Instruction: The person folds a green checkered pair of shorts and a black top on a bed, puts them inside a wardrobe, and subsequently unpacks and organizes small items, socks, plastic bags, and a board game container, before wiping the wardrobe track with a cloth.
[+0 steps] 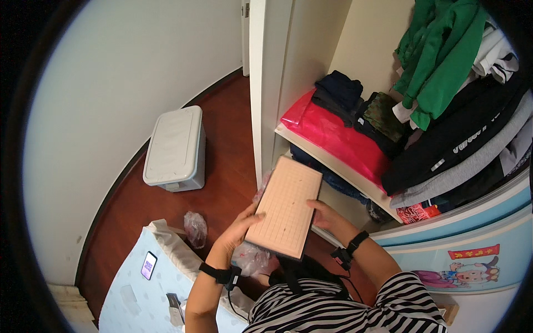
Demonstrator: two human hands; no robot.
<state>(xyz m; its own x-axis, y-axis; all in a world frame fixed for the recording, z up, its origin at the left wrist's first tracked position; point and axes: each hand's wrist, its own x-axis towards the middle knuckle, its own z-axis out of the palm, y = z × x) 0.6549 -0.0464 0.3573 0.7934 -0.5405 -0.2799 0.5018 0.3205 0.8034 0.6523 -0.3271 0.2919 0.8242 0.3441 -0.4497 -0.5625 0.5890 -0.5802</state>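
Note:
Both my hands hold a flat, pale wood-coloured board (287, 206) with a printed grid and a dark edge, perhaps a folded game board. My left hand (239, 227) grips its left long side, thumb on the top face. On the opposite side, my right hand (327, 214) has its thumb over the edge. The fingers beneath the board are hidden. A clear plastic bag (252, 258) is below the board on the floor, partly covered by my left arm. Each wrist wears a black strap with a small cabled device.
An open wardrobe (337, 145) holds folded clothes on a pink bag (320, 125) and hanging garments (445, 62). A lidded storage box (175, 145) stands by the wall. Another plastic bag (195, 229) lies beside the bed (120, 270), where a phone (148, 265) rests.

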